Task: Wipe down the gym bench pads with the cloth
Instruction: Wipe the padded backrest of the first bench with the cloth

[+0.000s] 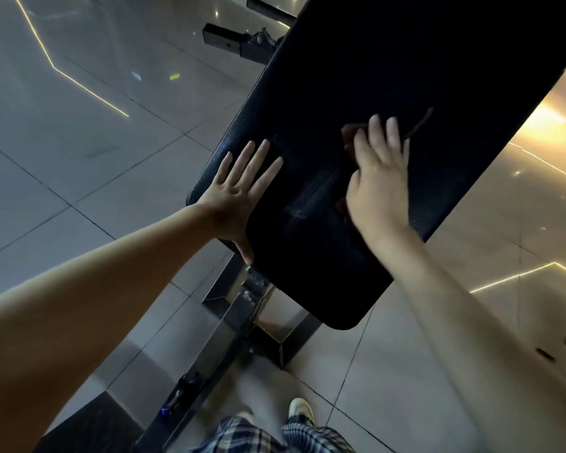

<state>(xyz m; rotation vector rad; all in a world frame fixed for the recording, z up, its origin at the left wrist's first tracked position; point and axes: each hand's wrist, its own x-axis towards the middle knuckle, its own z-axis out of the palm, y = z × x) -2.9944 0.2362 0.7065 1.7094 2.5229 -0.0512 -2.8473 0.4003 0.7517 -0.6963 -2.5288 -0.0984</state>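
Observation:
A long black bench pad (pixel 366 76) runs from the lower middle up to the top right. My left hand (pixel 239 191) lies flat on the pad's left edge, fingers straight and spread, thumb hooked over the near side. My right hand (pixel 378 178) presses flat on a dark brownish cloth (pixel 348 134) on the pad's middle; only small bits of the cloth show past the fingers and palm. The right hand is motion-blurred.
The bench's metal frame (pixel 229 328) and base stand below the pad on a glossy tiled floor (pixel 79 158). More black equipment parts (pixel 229 40) lie beyond the pad at the top. My shoe (pixel 303 411) and plaid trousers are at the bottom edge.

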